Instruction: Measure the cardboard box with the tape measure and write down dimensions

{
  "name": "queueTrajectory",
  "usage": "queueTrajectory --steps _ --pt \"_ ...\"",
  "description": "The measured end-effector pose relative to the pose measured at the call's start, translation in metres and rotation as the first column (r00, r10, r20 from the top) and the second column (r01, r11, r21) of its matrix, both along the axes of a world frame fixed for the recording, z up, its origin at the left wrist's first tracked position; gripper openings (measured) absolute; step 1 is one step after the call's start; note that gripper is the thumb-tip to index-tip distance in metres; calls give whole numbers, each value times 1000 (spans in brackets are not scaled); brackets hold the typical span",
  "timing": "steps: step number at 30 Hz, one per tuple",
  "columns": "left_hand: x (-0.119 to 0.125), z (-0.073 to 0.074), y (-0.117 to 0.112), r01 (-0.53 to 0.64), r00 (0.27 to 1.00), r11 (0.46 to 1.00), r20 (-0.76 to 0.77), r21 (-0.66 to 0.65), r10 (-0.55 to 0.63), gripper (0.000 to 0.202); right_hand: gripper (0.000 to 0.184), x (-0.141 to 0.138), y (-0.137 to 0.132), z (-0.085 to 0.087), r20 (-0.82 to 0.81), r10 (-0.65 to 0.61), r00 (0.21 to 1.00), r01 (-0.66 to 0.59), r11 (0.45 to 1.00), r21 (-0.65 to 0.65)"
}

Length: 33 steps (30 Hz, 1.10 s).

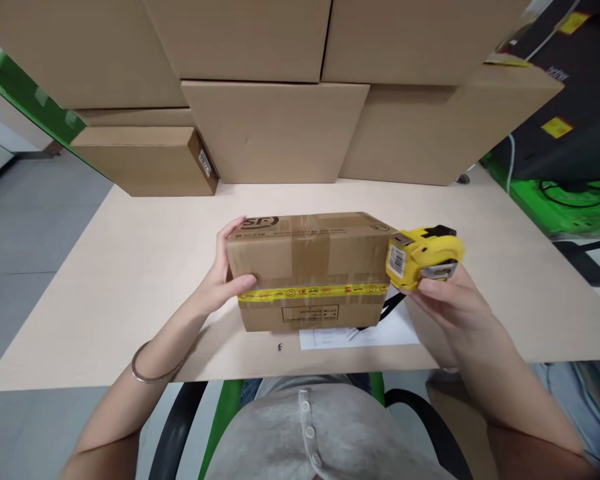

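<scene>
Being held near the front edge of a table, a sealed box is gripped at its left end by the left hand, with the thumb laid on the front face. A yellow tape measure is clasped in the right hand beside the box's right end; whether the two touch cannot be told. Brown tape is stuck down the middle of the box, and a printed yellow strip is run across its front, so the packing is judged to be complete. No blade is seen drawn out along any visible side, and the work is judged to be at an early stage: both objects are in hand, but no edge is yet spanned. A black strap is shown by the box's lower right side, and a sheet of paper is partly covered by the box. Behind, the table is lined with stacked cartons.
</scene>
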<state>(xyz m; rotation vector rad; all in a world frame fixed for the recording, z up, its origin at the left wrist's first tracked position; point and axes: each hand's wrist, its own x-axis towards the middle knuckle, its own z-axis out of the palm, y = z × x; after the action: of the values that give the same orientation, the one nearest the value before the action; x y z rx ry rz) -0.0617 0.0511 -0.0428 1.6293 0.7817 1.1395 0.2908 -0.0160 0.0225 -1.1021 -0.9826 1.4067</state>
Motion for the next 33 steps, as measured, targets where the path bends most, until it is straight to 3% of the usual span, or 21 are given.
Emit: queueTrajectory --steps 4,6,8,11,14,17,19,22,25,28,33 --pt "-3 -16 9 11 997 925 -75 380 18 113 33 3 10 10 69 -46 997 40 995 86" --pt "-7 -24 12 51 992 887 -122 460 6 120 32 -2 24 18 216 -33 976 -4 985 172" --pt "-11 -30 14 72 989 870 -151 487 2 122 34 -14 39 29 412 22 911 -144 953 266" --pt "-15 -35 13 65 987 876 -160 477 14 127 45 -45 62 47 620 114 776 -407 842 355" --pt "-14 -42 9 16 991 919 -129 395 38 137 50 -81 78 61 748 154 645 -617 682 391" --pt "-14 -53 5 -46 993 956 -95 290 76 142 40 -108 87 66 863 149 484 -781 518 348" --pt "-16 -61 5 -53 993 958 -88 282 80 143 37 -117 90 66 912 136 388 -839 463 288" --pt "-18 -63 8 -27 984 934 -154 357 87 136 41 -114 90 65 948 100 302 -842 494 216" --pt "-17 -53 12 29 969 873 -230 487 96 122 45 -90 86 64 955 87 283 -811 553 190" --pt "-14 -42 12 48 968 832 -231 553 98 114 46 -47 78 64 945 85 315 -754 627 195" --pt "-14 -39 12 49 969 849 -232 526 88 104 40 42 56 58 943 -23 332 -548 809 213"
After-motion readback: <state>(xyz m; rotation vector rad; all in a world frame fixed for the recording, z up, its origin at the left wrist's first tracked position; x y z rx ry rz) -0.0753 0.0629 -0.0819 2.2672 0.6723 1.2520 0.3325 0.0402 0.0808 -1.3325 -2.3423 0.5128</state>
